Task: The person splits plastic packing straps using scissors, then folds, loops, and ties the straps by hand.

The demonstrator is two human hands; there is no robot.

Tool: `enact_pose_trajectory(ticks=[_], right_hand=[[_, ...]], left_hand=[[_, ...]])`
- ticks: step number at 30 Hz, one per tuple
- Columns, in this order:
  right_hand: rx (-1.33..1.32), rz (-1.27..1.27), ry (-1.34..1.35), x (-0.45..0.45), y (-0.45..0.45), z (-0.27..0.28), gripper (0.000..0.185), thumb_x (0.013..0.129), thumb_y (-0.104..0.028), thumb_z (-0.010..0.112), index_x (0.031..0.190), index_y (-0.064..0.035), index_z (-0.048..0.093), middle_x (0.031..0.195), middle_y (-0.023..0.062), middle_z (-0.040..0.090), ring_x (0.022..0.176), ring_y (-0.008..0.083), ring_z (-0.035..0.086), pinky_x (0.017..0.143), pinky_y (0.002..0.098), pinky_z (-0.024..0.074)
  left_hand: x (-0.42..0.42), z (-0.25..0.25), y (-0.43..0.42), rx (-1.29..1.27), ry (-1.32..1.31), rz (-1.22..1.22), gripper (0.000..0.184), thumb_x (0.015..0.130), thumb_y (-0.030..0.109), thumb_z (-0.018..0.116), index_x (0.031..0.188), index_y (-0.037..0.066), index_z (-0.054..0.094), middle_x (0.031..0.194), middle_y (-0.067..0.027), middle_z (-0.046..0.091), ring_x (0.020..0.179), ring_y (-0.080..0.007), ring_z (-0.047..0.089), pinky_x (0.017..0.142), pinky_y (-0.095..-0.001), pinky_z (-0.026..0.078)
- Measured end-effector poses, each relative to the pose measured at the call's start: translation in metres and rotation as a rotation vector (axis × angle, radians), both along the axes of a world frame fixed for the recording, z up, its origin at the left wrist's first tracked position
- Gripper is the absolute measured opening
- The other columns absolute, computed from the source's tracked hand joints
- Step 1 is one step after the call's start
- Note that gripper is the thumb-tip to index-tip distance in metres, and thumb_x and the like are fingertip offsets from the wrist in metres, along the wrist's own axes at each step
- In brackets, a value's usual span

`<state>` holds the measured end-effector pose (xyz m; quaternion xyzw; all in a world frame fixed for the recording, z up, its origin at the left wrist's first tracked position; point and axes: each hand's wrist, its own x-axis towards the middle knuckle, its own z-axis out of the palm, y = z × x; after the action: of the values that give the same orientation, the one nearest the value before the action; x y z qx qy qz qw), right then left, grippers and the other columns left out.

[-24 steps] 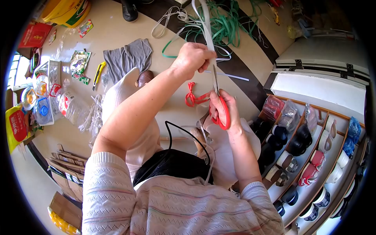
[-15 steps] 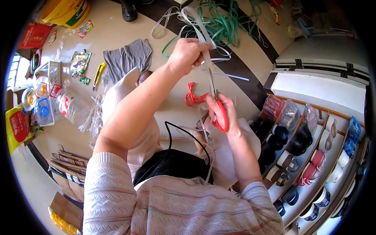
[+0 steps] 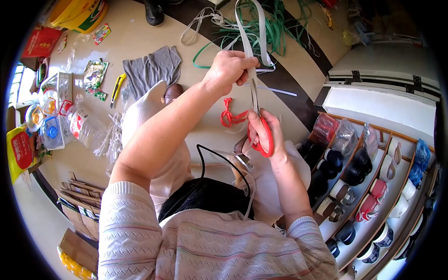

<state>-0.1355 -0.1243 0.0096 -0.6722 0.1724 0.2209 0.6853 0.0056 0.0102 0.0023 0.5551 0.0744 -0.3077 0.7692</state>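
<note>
My left hand is closed, pinching a white plastic strap that loops up past the top edge of the view. My right hand grips the red-handled scissors, their blades pointing up at the strap just below my left fingers. The blades look nearly closed along the strap; whether they cut it I cannot tell. Below the hands, a red ribbon lies on the floor. A black bag rests against my lap, with a pale strip across it.
A heap of green strapping lies on the far floor. A grey cloth and a yellow utility knife are to the left, near plastic bottles. At right stands a shoe rack with shoes.
My left hand has moved slightly down and right, closer to the scissors. The strap above it has spread into a taller loop. My right hand and the scissors have barely moved.
</note>
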Motion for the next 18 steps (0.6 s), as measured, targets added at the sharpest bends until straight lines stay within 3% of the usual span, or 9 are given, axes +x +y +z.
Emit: enact_pose_trajectory(ticks=[3,6,12,14,18], right_hand=[[0.076,-0.056,-0.058,0.001,0.001,-0.009,0.034,0.09,-0.036,0.053,0.088,-0.0019,0.054,0.052,-0.004,0.042,0.041,0.0038,0.036,0.039,0.0192,0.0281],[0.075,-0.11,-0.065,0.006,0.005,-0.006,0.037,0.085,-0.041,0.06,0.073,-0.0074,0.048,0.049,-0.005,0.041,0.038,0.0032,0.036,0.037,0.019,0.028],[0.039,-0.04,-0.029,0.0,0.003,0.0,0.036,0.086,-0.041,0.058,0.077,-0.0072,0.049,0.051,-0.0045,0.043,0.04,0.003,0.037,0.037,0.0188,0.0279],[0.103,-0.047,-0.018,0.0,-0.001,-0.005,0.035,0.09,-0.037,0.053,0.085,-0.0026,0.053,0.051,-0.0035,0.043,0.041,0.0041,0.038,0.038,0.0195,0.0291],[0.142,-0.101,-0.077,0.005,0.0,-0.005,0.034,0.092,-0.035,0.051,0.089,-0.001,0.055,0.052,-0.0041,0.042,0.042,0.0039,0.037,0.039,0.0192,0.0288]], left_hand=[[-0.007,0.001,-0.004,0.032,0.025,-0.02,0.019,0.081,0.014,0.063,0.083,-0.005,0.064,0.057,-0.004,0.052,0.043,-0.0089,0.042,0.039,-0.0229,0.033],[-0.008,0.004,-0.003,0.037,0.038,-0.046,0.018,0.079,0.013,0.063,0.081,-0.005,0.064,0.057,-0.0042,0.052,0.043,-0.0093,0.042,0.04,-0.0233,0.033],[0.007,0.002,0.002,0.023,0.03,0.051,0.017,0.075,0.012,0.063,0.07,-0.004,0.059,0.05,-0.0058,0.048,0.04,-0.012,0.041,0.04,-0.0265,0.031],[0.009,0.001,0.001,-0.002,0.017,0.102,0.017,0.075,0.011,0.064,0.069,-0.004,0.058,0.051,-0.0062,0.049,0.04,-0.0123,0.041,0.039,-0.0269,0.031],[-0.001,0.0,-0.002,0.032,0.022,-0.028,0.015,0.079,0.01,0.061,0.08,-0.005,0.063,0.053,-0.0033,0.048,0.042,-0.0093,0.041,0.039,-0.0236,0.031]])
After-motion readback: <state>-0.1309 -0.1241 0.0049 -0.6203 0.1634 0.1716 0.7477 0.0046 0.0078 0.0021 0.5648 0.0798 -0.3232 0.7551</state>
